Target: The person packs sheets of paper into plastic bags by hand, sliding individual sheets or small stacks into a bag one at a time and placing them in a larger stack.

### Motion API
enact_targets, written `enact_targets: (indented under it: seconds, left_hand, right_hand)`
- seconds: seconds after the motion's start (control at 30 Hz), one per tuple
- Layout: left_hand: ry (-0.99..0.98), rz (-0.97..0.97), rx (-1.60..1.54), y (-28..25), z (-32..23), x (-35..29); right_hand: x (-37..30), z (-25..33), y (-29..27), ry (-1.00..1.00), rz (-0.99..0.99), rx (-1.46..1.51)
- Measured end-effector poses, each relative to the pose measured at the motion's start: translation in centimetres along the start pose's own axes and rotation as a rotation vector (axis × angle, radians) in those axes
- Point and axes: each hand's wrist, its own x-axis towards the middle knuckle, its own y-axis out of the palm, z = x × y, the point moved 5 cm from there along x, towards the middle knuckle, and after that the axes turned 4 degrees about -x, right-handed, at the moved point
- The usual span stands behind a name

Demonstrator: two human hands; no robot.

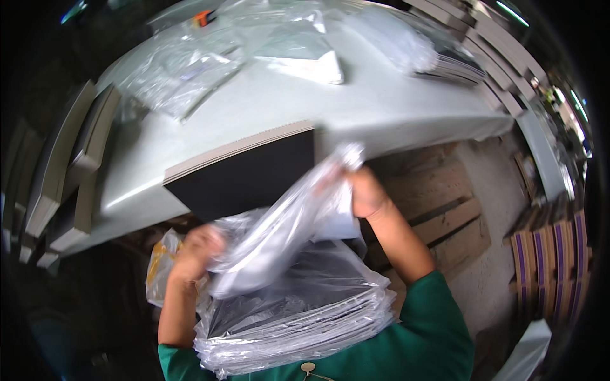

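A clear plastic bag (279, 222), smeared by motion, stretches slantwise between my two hands. Its upper right end is gripped by my right hand (365, 193), whose fingertips are partly veiled by the film. At the lower left end, my left hand (197, 254) is closed on the crumpled plastic, its fingers blurred. Below the bag, close against my body, lies a thick stack of dark flat panels in clear plastic (298, 324). Just beyond the bag, black panels with pale edges (254, 168) lean at the table's front edge; the bag hides part of them.
A covered table (267, 108) curves across the far side, bearing plastic-wrapped packs (184, 73) and an orange object (203, 18). Pale-edged panels (70, 165) stand at the left. Wooden pallet boards (438, 197) lie at the right, near cartons with purple stripes (549, 267).
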Motion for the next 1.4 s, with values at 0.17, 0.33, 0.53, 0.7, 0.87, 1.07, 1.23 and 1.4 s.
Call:
enact_targets:
  seconds: [0.17, 0.33, 0.53, 0.7, 0.87, 1.07, 1.23, 1.4]
  left_hand:
    - [0.384, 0.031, 0.192, -5.3, -3.8, -1.8]
    - [0.116, -0.348, -0.439, -3.1, -0.8, -0.4]
    - [0.451, 0.49, -0.473, -1.4, -0.7, -2.2]
    - [0.632, -0.149, 0.017, -2.9, -6.3, -1.3]
    - [0.99, -0.68, 1.074, -2.6, -8.3, -3.0]
    - [0.587, 0.185, 0.516, -0.4, -6.0, -8.0]
    - [-0.037, 0.132, 0.123, -4.9, 1.3, -3.6]
    - [-0.16, 0.091, -0.317, -11.0, 12.6, 4.6]
  right_hand:
    - [2.4, -4.6, 1.0, 0.261, 0.227, 0.3]
    - [-0.1, -4.2, 2.7, -0.004, 0.231, 0.202]
    - [1.1, -3.4, 0.8, -0.258, -0.195, -0.094]
    - [0.1, 4.1, 3.0, -0.988, -1.081, -1.239]
    - [1.5, 4.4, 5.8, -0.629, -0.701, -1.679]
    - [-7.9, 4.2, 6.6, -0.904, -0.409, -1.525]
    - [-8.2, -1.3, 0.5, 0.171, -0.252, -0.243]
    - [-6.7, -20.1, -11.0, 0.395, -0.294, 0.238]
